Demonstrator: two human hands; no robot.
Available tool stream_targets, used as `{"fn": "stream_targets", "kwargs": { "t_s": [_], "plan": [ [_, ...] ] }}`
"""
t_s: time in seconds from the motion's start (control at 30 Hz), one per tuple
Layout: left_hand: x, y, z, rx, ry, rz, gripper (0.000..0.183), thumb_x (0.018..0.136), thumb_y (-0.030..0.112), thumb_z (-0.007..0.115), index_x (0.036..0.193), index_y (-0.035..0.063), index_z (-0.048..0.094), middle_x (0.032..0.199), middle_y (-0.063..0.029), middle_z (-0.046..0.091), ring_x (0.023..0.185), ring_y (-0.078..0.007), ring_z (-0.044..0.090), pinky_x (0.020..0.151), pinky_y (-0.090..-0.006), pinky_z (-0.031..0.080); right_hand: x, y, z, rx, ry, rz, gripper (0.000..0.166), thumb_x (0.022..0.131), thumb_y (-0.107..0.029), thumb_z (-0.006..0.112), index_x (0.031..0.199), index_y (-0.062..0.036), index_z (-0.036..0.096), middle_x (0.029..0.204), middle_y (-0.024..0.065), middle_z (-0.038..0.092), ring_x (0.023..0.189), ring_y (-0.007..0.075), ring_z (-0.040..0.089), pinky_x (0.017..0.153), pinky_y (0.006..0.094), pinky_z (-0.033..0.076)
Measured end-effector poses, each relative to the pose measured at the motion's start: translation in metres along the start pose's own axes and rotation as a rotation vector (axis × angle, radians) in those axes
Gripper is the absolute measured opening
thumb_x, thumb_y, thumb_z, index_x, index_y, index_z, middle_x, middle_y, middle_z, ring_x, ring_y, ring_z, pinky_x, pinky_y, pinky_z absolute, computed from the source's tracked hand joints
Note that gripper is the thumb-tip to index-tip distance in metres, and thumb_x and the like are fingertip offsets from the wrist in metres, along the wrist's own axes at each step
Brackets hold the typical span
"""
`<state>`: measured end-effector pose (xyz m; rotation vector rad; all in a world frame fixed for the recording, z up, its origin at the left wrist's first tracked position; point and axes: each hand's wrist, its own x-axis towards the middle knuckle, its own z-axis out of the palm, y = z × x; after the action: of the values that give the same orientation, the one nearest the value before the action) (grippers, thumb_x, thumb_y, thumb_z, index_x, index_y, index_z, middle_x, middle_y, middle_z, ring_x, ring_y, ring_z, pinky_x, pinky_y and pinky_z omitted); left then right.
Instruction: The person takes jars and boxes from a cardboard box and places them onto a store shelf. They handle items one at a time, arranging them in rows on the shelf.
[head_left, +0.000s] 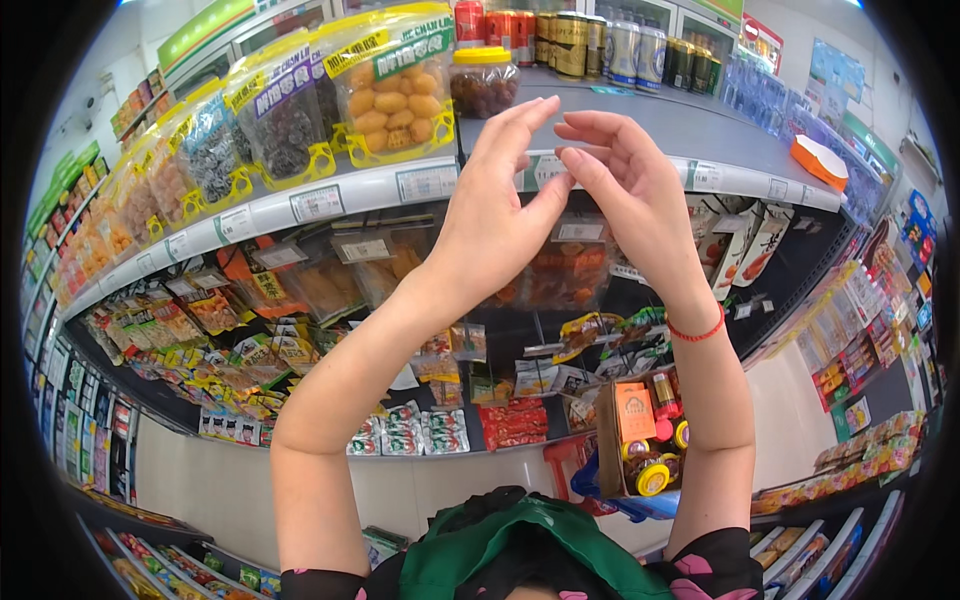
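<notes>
My left hand (499, 206) and my right hand (630, 176) are raised before the shelf edge, palms facing, fingers apart and curved inward. Their thumb tips meet or nearly meet; neither hand holds anything. A red cord is round my right wrist. Beyond the hands lies the grey top shelf (675, 124). Behind my left hand stands a clear plastic jar with a yellow lid (484, 82), dark contents inside. To its left is an upright clear bag of yellow-orange fruit (394, 105), then a bag of dark dried fruit (281, 124).
Drink cans (570, 45) line the shelf's back, with bottled water (757, 86) at right. An orange and white open box (819, 161) sits near the right corner. Packaged snacks (382, 255) hang below. A cardboard box (611, 442) of jars and cans is low beside my right arm.
</notes>
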<state>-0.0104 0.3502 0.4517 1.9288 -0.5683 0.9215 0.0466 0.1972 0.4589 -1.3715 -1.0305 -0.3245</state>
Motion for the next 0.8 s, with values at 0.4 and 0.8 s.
{"fn": "stream_targets", "kwargs": {
  "t_s": [0.4, 0.8],
  "plan": [
    [0.067, -0.033, -0.013, -0.026, 0.069, -0.351, 0.080, 0.093, 0.025, 0.068, 0.154, -0.0019, 0.022, 0.150, -0.0287, 0.036, 0.134, -0.0266, 0.046, 0.108, -0.0350, 0.038, 0.098, 0.046, 0.000, -0.269, -0.064, -0.015, 0.053, 0.089, -0.031, 0.070, 0.125, 0.0050, 0.055, 0.112, 0.0181, 0.068, 0.098, 0.0234, 0.068, 0.085, 0.0337, 0.053],
    [0.106, -0.086, 0.006, -0.004, 0.243, -0.365, 0.047, 0.087, 0.006, 0.061, 0.130, 0.0009, 0.044, 0.100, -0.0047, 0.056, 0.092, -0.0123, 0.054, 0.084, -0.0275, 0.045, 0.158, 0.074, 0.005, -0.393, -0.192, 0.117, 0.064, 0.081, -0.035, 0.072, 0.123, 0.0098, 0.054, 0.114, 0.0239, 0.064, 0.100, 0.0299, 0.066, 0.082, 0.0370, 0.053]
  ]
}}
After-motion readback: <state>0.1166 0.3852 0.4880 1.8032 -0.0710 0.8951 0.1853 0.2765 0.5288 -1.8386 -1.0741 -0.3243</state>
